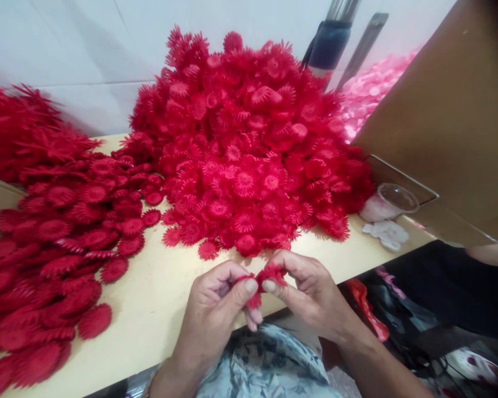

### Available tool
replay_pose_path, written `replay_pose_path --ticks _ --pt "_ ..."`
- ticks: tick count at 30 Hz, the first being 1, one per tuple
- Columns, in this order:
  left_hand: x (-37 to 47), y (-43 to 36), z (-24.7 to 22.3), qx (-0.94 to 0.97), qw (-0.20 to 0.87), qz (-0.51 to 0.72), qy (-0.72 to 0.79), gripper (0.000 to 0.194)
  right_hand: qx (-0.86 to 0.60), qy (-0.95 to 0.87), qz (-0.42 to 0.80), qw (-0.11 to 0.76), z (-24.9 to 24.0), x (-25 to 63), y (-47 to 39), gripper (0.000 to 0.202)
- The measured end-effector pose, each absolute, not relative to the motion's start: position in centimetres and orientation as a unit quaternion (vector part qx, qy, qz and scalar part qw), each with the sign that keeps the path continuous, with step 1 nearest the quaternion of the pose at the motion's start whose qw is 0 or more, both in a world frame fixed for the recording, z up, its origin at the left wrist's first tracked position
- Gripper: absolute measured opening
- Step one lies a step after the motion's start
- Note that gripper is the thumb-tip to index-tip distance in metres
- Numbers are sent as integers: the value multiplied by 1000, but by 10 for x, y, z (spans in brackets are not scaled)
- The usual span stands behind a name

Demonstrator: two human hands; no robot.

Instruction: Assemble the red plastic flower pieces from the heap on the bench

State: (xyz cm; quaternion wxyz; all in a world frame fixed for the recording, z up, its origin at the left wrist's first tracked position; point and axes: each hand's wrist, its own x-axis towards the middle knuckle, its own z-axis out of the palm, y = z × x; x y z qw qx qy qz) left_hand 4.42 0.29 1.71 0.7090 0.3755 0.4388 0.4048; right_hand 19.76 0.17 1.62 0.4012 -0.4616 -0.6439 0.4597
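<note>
Where the two hands meet, lower centre of the frame, left hand [222,309] and right hand [311,293] each pinch the red petalled bundle [275,272] between thumb and fingers; one piece or more, cannot tell. Likely light, soft, not slippery, fringe easily creased, so best gripped near the middle rather than by petal tips. Longest run left to right, rising slightly rightward; facing unclear, being bunched.

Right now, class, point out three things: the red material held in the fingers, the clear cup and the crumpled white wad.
Red material [274,271]: head view, on its frilled part.
Clear cup [378,209]: head view, on its side wall.
Crumpled white wad [387,234]: head view, on its middle.
</note>
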Motion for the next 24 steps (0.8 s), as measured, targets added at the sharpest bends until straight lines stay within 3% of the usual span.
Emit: replay_pose_path --ticks 6,14,24 --pt "16 8 25 326 641 515 467 12 -516 -588 406 473 14 225 9 11" --pt "26 12 35 321 644 498 484 4 -505 -569 460 457 15 223 15 17" --pt "52 15 30 451 664 377 463 18 -507 -614 430 425 14 212 11 30"
